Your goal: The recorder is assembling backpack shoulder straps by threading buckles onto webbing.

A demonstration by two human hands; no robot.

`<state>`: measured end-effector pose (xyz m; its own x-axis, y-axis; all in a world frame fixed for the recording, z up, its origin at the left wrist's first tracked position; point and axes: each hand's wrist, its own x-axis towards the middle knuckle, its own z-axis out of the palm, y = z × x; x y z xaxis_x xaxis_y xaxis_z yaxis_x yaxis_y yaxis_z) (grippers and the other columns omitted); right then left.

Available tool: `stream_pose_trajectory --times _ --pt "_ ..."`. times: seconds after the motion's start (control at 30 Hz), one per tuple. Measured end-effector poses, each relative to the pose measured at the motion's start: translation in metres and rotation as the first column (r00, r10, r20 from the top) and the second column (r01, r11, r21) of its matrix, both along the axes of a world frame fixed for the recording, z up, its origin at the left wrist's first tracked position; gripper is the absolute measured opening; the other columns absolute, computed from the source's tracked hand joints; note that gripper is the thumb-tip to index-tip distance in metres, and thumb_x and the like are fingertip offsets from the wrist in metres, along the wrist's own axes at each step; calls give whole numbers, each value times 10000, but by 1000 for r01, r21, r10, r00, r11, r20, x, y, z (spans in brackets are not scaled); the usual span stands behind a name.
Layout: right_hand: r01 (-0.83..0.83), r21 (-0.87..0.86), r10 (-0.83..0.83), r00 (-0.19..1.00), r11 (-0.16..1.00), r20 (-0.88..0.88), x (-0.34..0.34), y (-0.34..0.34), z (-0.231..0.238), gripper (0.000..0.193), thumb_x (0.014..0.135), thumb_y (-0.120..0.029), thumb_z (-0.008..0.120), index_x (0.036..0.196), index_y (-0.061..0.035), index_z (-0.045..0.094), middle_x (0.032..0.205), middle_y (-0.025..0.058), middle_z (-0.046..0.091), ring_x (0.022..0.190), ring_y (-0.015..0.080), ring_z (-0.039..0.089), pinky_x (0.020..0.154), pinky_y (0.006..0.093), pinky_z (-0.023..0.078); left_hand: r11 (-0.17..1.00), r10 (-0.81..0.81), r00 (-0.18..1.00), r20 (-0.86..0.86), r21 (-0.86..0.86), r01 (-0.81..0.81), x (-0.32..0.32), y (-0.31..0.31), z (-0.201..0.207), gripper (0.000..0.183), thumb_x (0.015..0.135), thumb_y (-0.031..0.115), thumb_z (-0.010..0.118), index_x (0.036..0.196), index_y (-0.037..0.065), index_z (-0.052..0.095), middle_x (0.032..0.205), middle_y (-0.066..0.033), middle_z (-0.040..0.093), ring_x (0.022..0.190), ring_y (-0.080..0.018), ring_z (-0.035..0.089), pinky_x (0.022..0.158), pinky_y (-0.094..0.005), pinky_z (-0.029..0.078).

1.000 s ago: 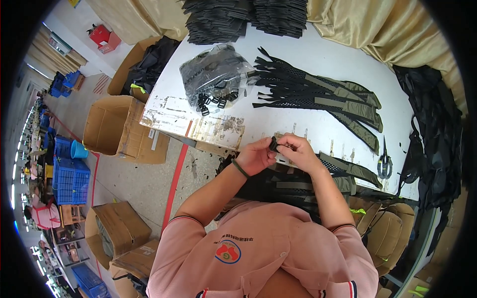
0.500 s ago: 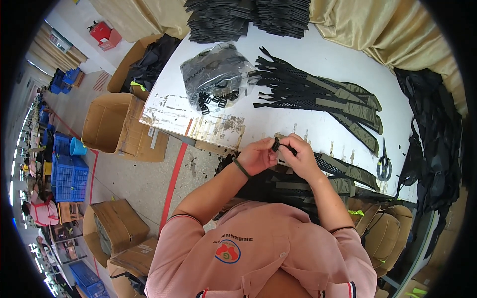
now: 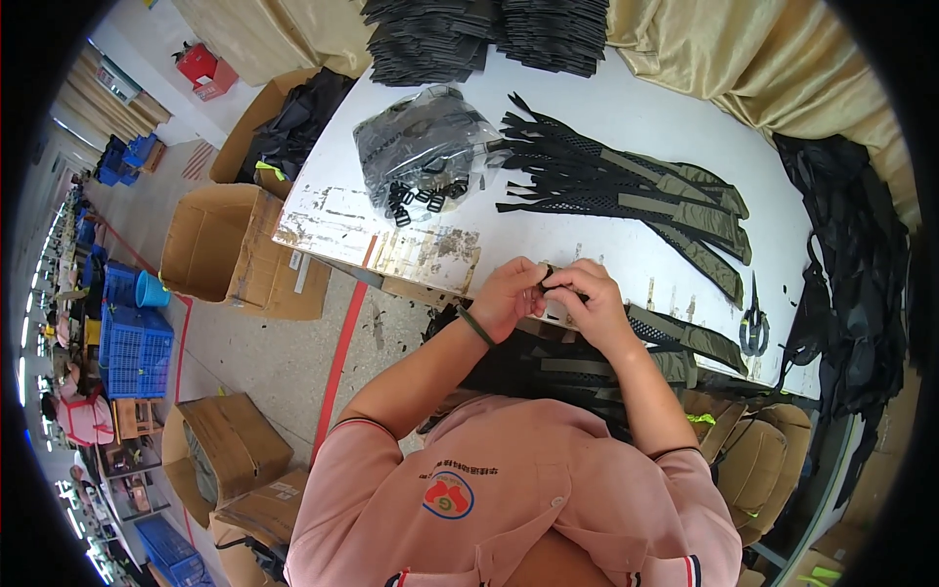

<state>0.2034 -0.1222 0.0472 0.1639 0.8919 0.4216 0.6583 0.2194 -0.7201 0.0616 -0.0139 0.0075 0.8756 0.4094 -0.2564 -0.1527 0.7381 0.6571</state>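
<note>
Over the table's near edge, my two hands meet at a small black plastic buckle (image 3: 547, 278). The fingers of my left hand (image 3: 503, 299) are closed around the buckle and cover much of it. My right hand (image 3: 596, 301) pinches the black end of a strap against the buckle; whether the end runs through it is hidden. From beneath my right hand, an olive-and-black mesh strap (image 3: 696, 338) stretches right along the table edge. More such straps (image 3: 646, 181) lie fanned out beyond my hands. Similar black buckles (image 3: 419, 201) spill at the mouth of a clear plastic bag (image 3: 421, 137).
Black-handled scissors (image 3: 754, 331) lie on the white table (image 3: 548, 240) at the right. Stacks of flat black pieces (image 3: 430, 39) stand at the far edge. Left of the table is an open cardboard box (image 3: 220, 245); black bags (image 3: 851, 274) hang at the right.
My fingers have shifted around the buckle, and less of it shows. The right thumb and fingers have drawn closer to the left hand. Things on the table have not moved.
</note>
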Motion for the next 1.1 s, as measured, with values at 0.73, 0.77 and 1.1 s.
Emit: stream_pose_trajectory --times 0.73,0.77,1.1 --pt "-30 -245 -210 425 969 -880 -4 -7 -4 235 776 59 660 853 -80 487 694 -27 537 597 34 496 526 166 390 685 162 986 -31 723 -90 3 -19 16 153 843 36 656 969 14 572 909 -25 599 835 -84 574 751 -221 471" --pt "-33 -230 -204 350 973 -914 -5 -8 -1 238 776 65 657 845 -84 484 696 -23 541 607 48 515 543 171 413 659 147 988 50 740 -136 3 -21 11 176 831 31 668 976 17 568 959 -31 583 869 -91 562 774 -232 467" --pt "-98 -398 -238 664 912 -709 7 -12 17 160 934 -160 532 958 -13 590 744 -44 551 662 34 480 616 191 406 287 93 994 50 955 -75 1 -13 23 253 741 -37 679 947 85 596 965 -55 513 855 -174 537 760 -271 440"
